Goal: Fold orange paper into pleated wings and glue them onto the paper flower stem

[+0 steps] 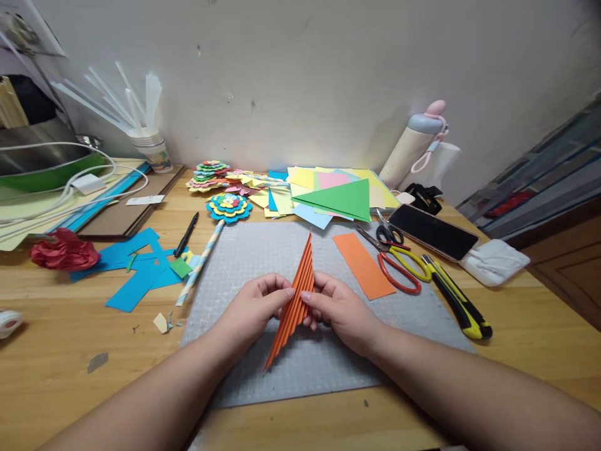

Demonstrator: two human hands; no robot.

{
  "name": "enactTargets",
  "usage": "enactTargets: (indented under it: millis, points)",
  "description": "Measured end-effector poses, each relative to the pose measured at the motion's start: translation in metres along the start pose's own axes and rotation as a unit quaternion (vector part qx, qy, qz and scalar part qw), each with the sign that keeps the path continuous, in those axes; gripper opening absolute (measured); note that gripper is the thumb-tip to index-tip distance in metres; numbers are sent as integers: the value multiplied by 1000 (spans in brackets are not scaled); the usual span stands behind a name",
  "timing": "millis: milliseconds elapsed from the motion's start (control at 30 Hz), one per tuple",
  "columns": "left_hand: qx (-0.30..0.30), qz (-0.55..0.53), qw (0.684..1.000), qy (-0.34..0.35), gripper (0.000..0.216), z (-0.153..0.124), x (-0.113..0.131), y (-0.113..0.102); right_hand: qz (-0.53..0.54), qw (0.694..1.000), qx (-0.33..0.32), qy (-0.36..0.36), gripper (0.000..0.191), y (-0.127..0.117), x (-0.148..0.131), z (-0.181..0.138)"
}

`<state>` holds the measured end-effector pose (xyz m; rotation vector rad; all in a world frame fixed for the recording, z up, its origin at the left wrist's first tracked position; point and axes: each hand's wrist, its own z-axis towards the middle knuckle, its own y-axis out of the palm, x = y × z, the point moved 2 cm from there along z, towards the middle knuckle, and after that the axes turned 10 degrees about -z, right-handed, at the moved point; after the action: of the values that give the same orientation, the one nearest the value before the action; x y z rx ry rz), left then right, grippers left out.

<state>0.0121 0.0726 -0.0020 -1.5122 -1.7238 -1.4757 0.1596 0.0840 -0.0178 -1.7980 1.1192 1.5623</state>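
Note:
Between my two hands is a sheet of orange paper (297, 294), folded into narrow accordion pleats and tapering to points at its top and bottom. My left hand (267, 297) pinches its left edge, thumb in front and fingers behind. From the other side, my right hand (331, 307) grips the pleats, its thumb pressed on their face. Some fingers of both hands are hidden behind the folds. Under them lies a grey cutting mat (253, 369). Flat on the mat to the right rests an orange paper strip (364, 266).
Scissors (399, 266) with red and yellow handles and a utility knife (457, 297) lie right, near a phone (432, 232). Blue paper scraps (141, 275) and a pen (186, 235) lie left. Behind are a paper flower (229, 208), coloured sheets (338, 197) and a bottle (413, 144).

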Motion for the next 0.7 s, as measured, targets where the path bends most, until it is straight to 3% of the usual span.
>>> enactTargets:
  millis: [700]
  points:
    - [2,1,1000,7,19,1,0,0,6,1000,8,-3,22,1,0,0]
